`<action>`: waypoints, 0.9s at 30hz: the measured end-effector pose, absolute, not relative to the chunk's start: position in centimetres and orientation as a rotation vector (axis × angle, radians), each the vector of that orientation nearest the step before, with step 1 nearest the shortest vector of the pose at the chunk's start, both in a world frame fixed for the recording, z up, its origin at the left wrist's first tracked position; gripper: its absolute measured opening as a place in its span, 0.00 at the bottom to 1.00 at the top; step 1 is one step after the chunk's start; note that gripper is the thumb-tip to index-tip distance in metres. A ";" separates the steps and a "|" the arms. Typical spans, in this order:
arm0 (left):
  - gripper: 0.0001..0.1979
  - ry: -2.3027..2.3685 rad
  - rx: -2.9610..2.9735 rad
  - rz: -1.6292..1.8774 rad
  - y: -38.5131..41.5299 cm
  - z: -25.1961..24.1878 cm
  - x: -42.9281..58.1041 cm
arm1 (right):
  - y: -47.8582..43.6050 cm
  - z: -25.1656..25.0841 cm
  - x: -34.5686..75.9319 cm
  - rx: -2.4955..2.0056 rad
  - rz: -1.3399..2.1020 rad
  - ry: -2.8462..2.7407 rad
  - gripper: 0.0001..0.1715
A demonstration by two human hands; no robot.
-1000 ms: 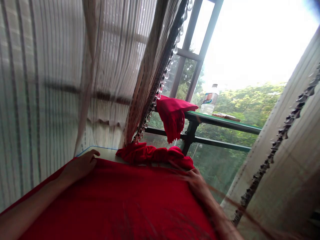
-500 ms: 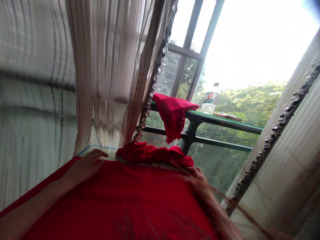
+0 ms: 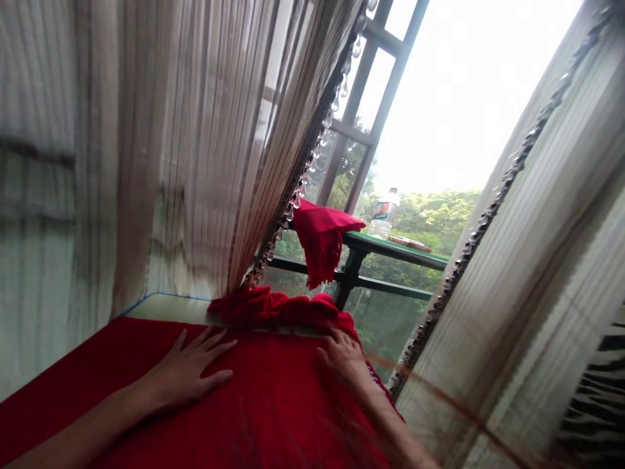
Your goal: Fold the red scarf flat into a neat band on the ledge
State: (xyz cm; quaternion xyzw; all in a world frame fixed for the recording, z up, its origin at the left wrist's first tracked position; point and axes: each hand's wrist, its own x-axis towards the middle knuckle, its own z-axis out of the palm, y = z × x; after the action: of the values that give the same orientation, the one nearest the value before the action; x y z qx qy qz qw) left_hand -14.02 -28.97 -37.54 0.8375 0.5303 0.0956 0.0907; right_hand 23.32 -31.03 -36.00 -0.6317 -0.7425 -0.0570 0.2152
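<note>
A red cloth (image 3: 273,397) lies spread over a flat surface in front of me. My left hand (image 3: 188,371) rests flat on it with fingers spread apart. My right hand (image 3: 344,355) presses on the cloth near its far right edge, fingers stretched out. A bunched red fabric roll (image 3: 273,307) lies along the far edge, just beyond both hands. Another red scarf with a fringe (image 3: 322,238) hangs over a green railing (image 3: 405,251).
Striped sheer curtains with a beaded trim (image 3: 205,150) hang at left and at right (image 3: 527,273) of an open window. A plastic water bottle (image 3: 385,213) and a flat object stand on the railing. Trees show outside.
My left hand has slid right and toward me across the red cloth and now lies flat with fingers spread. My view has shifted, so the curtains and window appear moved.
</note>
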 end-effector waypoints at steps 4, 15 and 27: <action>0.35 1.614 2.499 0.317 -27.9 -38.7 -14.2 | -31.7 -36.8 15.0 -1.615 -0.008 -2.259 0.33; 0.35 1.656 2.492 0.218 -27.8 -38.4 -13.9 | -29.6 -38.6 19.4 -1.677 0.207 -2.177 0.37; 0.36 1.571 2.509 0.308 -27.5 -39.1 -14.2 | -28.5 -38.7 29.1 -1.950 0.041 -1.992 0.27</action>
State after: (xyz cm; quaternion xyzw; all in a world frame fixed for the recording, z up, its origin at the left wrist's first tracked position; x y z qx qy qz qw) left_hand -14.15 -27.53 -39.10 0.8402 0.5261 0.1031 0.0824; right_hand 29.07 -28.49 -38.68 -0.6885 -0.7035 0.0144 0.1759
